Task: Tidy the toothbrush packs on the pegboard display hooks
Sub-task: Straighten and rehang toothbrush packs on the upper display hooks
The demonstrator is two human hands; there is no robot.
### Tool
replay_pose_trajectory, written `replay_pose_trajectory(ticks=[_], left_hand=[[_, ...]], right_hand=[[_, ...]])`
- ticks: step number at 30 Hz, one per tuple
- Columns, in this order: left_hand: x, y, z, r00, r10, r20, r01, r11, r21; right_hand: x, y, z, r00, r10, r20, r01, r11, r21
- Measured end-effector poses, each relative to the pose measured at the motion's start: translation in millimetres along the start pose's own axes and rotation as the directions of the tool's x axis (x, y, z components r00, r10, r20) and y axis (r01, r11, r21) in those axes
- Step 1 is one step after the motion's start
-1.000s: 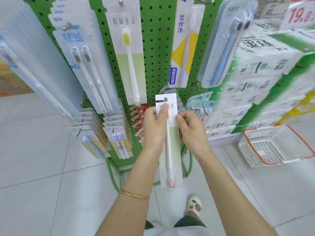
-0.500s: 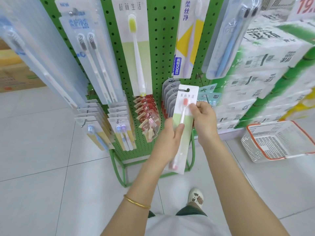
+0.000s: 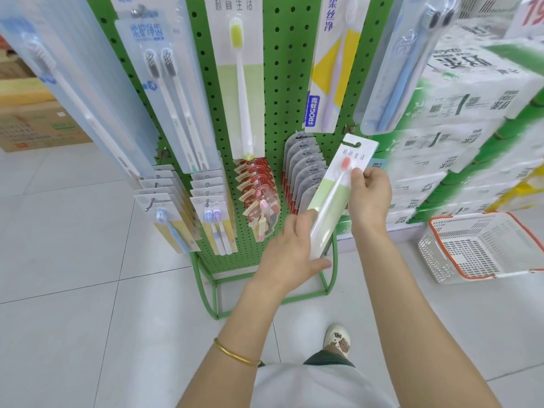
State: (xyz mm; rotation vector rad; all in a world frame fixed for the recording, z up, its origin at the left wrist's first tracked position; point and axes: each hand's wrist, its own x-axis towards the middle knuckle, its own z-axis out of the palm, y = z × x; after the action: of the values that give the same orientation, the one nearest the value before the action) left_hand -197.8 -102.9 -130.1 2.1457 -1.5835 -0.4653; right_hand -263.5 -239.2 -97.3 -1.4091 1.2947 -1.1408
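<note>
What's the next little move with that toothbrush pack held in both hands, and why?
Probably lift the white-and-green card pack with the pink-bristled toothbrush up toward the matching yellow-bristled pack hanging on the green pegboard. The left hand and right hand hold it tilted, and its hang hole is on no hook.

**A Retail Shop Aisle**

A green pegboard [image 3: 282,83] stand hangs full of carded toothbrush packs [image 3: 243,83] on hooks, many identical, row behind row. Beside it rise stacked wrapped tissue bundles [image 3: 459,107] under a red-figured price sign [image 3: 530,13]. A plastic shopping basket [image 3: 426,254] sits on the tiled floor [image 3: 73,260], with cardboard cartons [image 3: 38,125] at far left.
</note>
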Motion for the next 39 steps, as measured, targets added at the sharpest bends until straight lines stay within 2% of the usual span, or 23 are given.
replay_pose_trajectory(ticks=[3,7,9,12,14,16,18,22,27,31,35,39], left_hand=[[1.3,-1.6,-4.3,0.999,-0.012,0.052,0.013,1.000,-0.017],[4.6,-2.8,-11.0,0.994,-0.056,0.099,0.084,0.946,-0.314],[5.5,-1.7,-14.4,0.995,-0.072,0.071,0.098,0.859,-0.502],[5.3,2.3,-20.9,0.988,-0.100,0.122,0.158,0.626,-0.764],[5.0,0.9,-23.1,0.980,-0.098,0.172,0.197,0.494,-0.847],[4.7,-4.1,-21.5,0.973,-0.118,0.197,0.229,0.438,-0.869],[4.5,-7.4,-20.3,0.964,-0.162,0.211,0.262,0.450,-0.854],[7.6,-9.3,-19.2,0.956,-0.224,0.188,0.284,0.564,-0.775],[9.6,-2.7,-29.1,0.952,-0.267,0.146,0.280,0.579,-0.766],[19.6,4.4,-52.6,0.957,-0.288,-0.025,0.149,0.566,-0.811],[30.3,12.3,-80.7,0.900,-0.350,-0.262,-0.040,0.531,-0.846],[34.0,19.7,-100.4,0.859,-0.369,-0.356,-0.145,0.490,-0.859]], right_hand=[[-1.6,-0.4,-2.4,1.000,0.000,0.025,0.000,1.000,0.003],[-4.7,-1.2,-8.2,0.993,-0.002,0.115,-0.003,0.999,0.047],[-6.8,0.8,-9.3,0.988,0.007,0.157,-0.016,0.998,0.059],[-8.3,6.3,-9.8,0.974,0.066,0.219,-0.076,0.996,0.038],[-10.7,8.4,-9.5,0.957,0.066,0.283,-0.078,0.996,0.032],[-13.4,7.7,-10.1,0.947,0.046,0.317,-0.076,0.994,0.081],[-17.2,4.2,-11.0,0.943,0.026,0.331,-0.069,0.991,0.118],[-21.1,0.6,-9.5,0.915,-0.022,0.404,-0.037,0.990,0.138],[-21.3,-1.4,-9.9,0.834,-0.086,0.545,-0.018,0.983,0.181],[-22.9,-4.7,-12.1,0.753,-0.131,0.645,0.018,0.984,0.179],[-25.0,-7.7,-15.0,0.660,-0.147,0.737,0.022,0.984,0.177],[-25.0,-11.1,-13.9,0.609,-0.147,0.780,0.000,0.983,0.185]])
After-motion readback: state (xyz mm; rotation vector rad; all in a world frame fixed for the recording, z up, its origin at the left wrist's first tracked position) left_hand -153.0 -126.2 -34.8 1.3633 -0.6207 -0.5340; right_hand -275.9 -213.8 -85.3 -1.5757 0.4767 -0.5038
